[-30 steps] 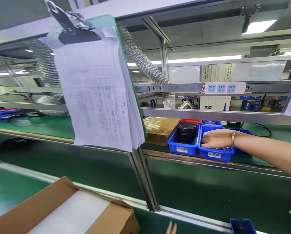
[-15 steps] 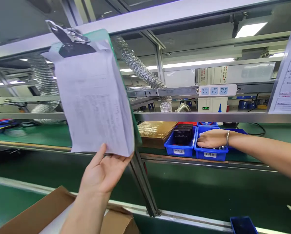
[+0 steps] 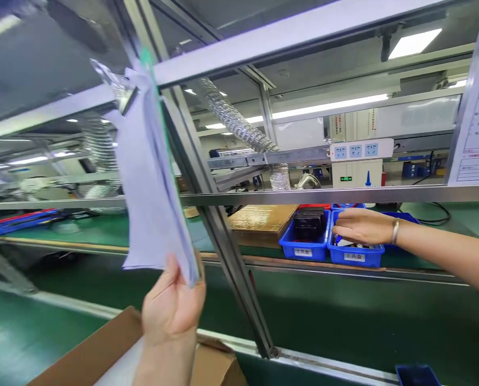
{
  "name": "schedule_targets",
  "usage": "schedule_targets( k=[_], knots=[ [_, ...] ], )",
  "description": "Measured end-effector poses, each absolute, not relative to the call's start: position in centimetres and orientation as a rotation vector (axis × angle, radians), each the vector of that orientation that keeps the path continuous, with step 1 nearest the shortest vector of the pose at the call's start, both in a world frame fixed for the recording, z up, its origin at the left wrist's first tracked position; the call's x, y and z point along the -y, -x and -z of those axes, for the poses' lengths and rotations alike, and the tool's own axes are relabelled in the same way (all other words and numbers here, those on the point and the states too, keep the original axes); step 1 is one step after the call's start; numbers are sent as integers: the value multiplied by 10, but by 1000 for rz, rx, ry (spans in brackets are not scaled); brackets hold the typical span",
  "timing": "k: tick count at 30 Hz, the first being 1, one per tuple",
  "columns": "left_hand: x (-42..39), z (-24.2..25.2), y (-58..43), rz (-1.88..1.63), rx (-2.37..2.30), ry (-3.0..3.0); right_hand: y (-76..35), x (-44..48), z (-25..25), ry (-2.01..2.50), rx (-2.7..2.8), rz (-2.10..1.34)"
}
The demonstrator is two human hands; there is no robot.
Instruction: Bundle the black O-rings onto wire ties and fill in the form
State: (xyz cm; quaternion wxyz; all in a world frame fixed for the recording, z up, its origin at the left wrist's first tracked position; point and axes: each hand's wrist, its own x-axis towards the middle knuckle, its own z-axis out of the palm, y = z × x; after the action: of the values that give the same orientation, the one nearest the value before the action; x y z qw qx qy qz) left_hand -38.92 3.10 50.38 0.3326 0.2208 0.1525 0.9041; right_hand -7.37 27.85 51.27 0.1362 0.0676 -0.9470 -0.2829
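My left hand [image 3: 175, 300] grips the lower edge of a clipboard [image 3: 159, 107] with a sheaf of white papers [image 3: 145, 187], thumb in front and fingers behind. The clipboard is turned nearly edge-on, its green backing showing as a thin strip and its metal clip [image 3: 122, 91] at the top. My right hand [image 3: 364, 226], with a bracelet at the wrist, reaches over a blue bin [image 3: 356, 258] with a white label. Its fingers are closed and point down into the bin; what they hold, if anything, is hidden. Small mixed items lie beneath them.
Left of that bin stands another blue bin [image 3: 302, 251] with black boxes, beside a flat cardboard box [image 3: 263, 220]. A metal post [image 3: 233, 268] rises behind my left hand. Below are an open carton [image 3: 98, 348] and a blue bin [image 3: 418, 375]. A socket strip [image 3: 360, 150] hangs above.
My left hand has swung the clipboard from facing me to nearly edge-on. My right hand has risen slightly at the same bin, and the view has shifted a little.
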Motion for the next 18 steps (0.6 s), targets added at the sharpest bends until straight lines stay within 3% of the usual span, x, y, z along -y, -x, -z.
schedule_targets(
  k=[8, 14, 18],
  knots=[
    [-38, -491, 390, -2363, -311, -576, 76, -197, -516, -248, 2590, 661],
    [-51, -504, 388, -2402, -352, -589, 109, -139, -505, -82, 2492, 244],
    [-39, -478, 368, -2410, -445, -513, 127, -116, -486, 114, 2433, -204]
  ],
)
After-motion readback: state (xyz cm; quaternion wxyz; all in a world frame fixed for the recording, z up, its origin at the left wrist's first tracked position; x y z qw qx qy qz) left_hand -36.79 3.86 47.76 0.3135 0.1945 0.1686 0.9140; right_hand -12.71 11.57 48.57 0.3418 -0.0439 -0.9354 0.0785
